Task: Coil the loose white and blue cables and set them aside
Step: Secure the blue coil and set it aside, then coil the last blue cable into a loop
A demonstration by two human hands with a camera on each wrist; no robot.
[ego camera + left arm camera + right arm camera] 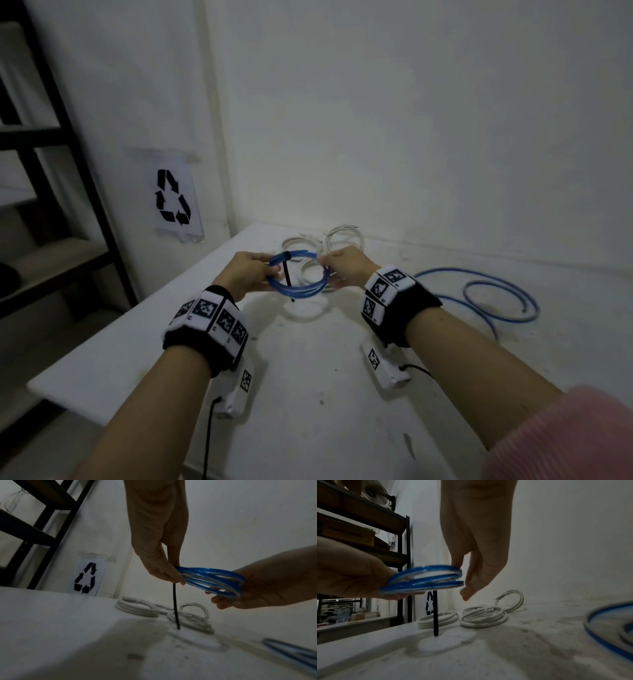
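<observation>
A small coil of blue cable [297, 278] hangs in the air above the white table [308, 394], held between both hands. My left hand [265, 272] pinches its left side, where a black tie [287, 279] wraps the coil and hangs straight down. My right hand [327, 270] grips the coil's right side, fingers underneath. In the left wrist view, the left hand [173, 576] pinches coil [211, 580] and tie [175, 607]. The right wrist view shows the coil [426, 580] edge-on beside the right hand [464, 582]. A loose blue cable [496, 298] lies in wide loops to the right.
Three coiled white cables [344, 240] lie at the table's far corner by the wall, just behind the hands. A black metal shelf [68, 137] stands to the left, past the table's left edge. A recycling sign [173, 198] is taped to the left wall.
</observation>
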